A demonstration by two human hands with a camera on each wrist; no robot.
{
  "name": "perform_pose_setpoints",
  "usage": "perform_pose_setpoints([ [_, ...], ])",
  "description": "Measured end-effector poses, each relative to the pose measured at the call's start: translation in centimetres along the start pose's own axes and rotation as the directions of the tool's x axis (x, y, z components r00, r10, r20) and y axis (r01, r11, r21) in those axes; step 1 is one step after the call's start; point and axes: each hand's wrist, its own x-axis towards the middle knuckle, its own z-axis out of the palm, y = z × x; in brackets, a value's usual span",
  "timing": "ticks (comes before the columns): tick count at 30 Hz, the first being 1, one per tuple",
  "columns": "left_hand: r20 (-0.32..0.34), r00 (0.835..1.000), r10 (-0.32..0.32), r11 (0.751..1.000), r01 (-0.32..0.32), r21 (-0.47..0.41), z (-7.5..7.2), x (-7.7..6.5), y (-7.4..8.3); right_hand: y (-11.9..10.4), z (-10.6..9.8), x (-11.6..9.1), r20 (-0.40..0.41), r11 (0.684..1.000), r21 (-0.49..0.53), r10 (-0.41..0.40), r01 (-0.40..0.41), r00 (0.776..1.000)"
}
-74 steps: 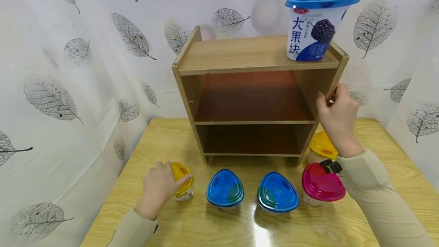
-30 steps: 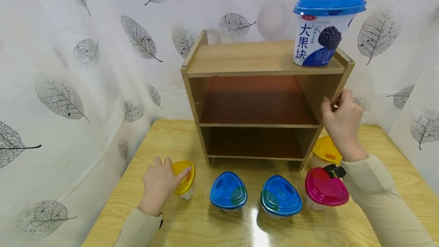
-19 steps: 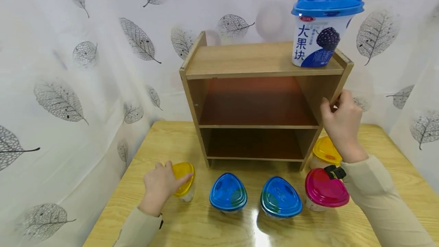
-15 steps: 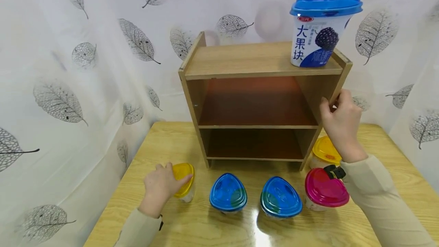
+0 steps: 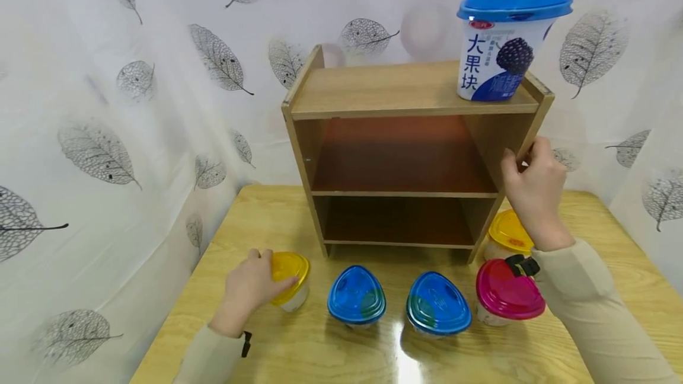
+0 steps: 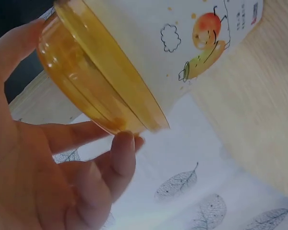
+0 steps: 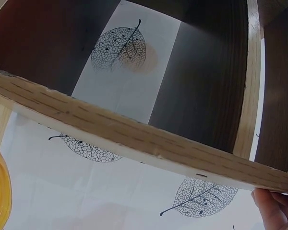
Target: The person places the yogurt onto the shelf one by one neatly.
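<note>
My left hand [image 5: 246, 290] grips a yellow-lidded yogurt cup [image 5: 292, 280] at its lid, left of the shelf's foot. In the left wrist view, thumb and fingers [image 6: 122, 153] meet the rim of the clear yellow lid [image 6: 93, 72], and fruit drawings show on the cup's white side. With my right hand [image 5: 536, 185] I hold the front edge of the small wooden shelf's right side panel [image 5: 533, 123]. In the right wrist view only some fingertips [image 7: 271, 208] show around that panel. A blue-lidded blackberry yogurt cup [image 5: 498, 52] stands on the shelf's top right.
Two blue-lidded cups [image 5: 356, 294] [image 5: 439, 303] stand on the wooden table [image 5: 331, 360] before the shelf. A magenta-lidded cup [image 5: 509, 289] and another yellow-lidded cup [image 5: 509, 233] stand near my right forearm. A leaf-patterned curtain [image 5: 133, 153] hangs behind.
The yellow-lidded cup at my left hand has shifted slightly right and leans a little more. The view has moved slightly. My right hand stays on the shelf panel.
</note>
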Motion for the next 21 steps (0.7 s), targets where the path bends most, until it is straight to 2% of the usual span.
perform_pose_setpoints([
  [4,-0.004,0.999,0.038,0.997,-0.038,-0.062,0.0,0.1,-0.4,0.1,0.0,0.0,-0.004,1.000,-0.009,0.003,-0.003,1.000],
  [11,-0.010,0.999,0.046,0.987,-0.047,-0.151,0.0,-0.2,-0.8,0.0,0.0,0.0,0.004,1.000,-0.002,-0.001,0.001,1.000],
  [14,-0.053,0.999,0.013,0.994,-0.019,-0.110,-0.2,-0.2,-0.4,0.0,-0.1,0.0,-0.005,1.000,-0.004,-0.001,0.001,1.000],
  [17,-0.096,0.994,-0.050,0.998,0.047,-0.034,-0.6,0.2,0.4,0.0,-0.2,0.1,-0.016,1.000,-0.005,-0.001,0.001,1.000],
  [19,-0.077,0.992,-0.097,0.995,0.099,0.023,-0.8,0.5,0.9,0.0,-0.1,0.1,-0.014,1.000,-0.005,0.005,-0.005,1.000],
  [21,-0.032,0.990,-0.138,0.988,0.140,0.065,-1.0,0.8,1.4,0.0,-0.1,0.1,-0.005,1.000,-0.005,0.005,-0.005,1.000],
])
